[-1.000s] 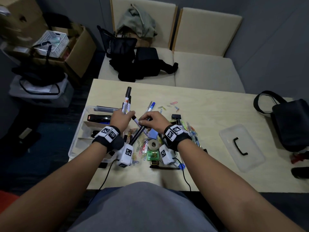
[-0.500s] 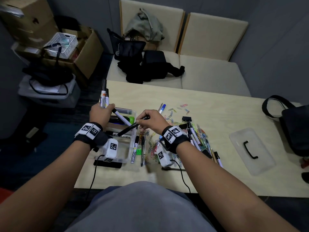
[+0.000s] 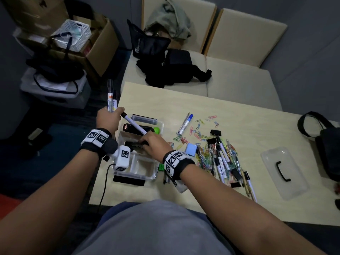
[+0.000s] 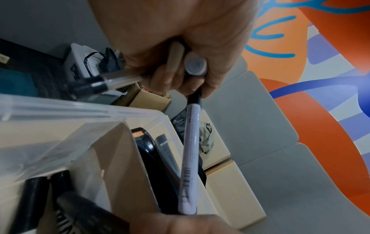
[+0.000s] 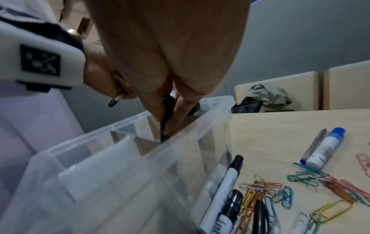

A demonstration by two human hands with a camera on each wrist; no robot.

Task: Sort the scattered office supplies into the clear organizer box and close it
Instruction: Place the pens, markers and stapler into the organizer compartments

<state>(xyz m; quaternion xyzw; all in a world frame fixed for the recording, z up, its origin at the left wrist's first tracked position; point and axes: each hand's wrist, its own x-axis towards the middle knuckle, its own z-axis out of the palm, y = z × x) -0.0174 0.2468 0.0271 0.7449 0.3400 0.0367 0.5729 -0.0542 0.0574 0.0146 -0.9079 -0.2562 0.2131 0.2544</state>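
Clear plastic formed the organizer box (image 3: 156,171), which sat at the table's (image 3: 239,129) left edge with its lid (image 3: 284,173) off and well apart to the right; a black pen (image 5: 165,117) was being lowered into a compartment, pinched by the right hand (image 3: 153,144); the left hand (image 3: 108,118) was closed round a bundle of markers (image 3: 111,100) (three or so, the count uncertain), one white marker (image 3: 134,126) slanting over the box; the marker-stowing step was judged in hand, and next the pen would need releasing flat; one blue-capped correction pen (image 3: 186,123), one blue sticky pad (image 3: 191,149) and many paper clips (image 3: 197,129) remained outside.
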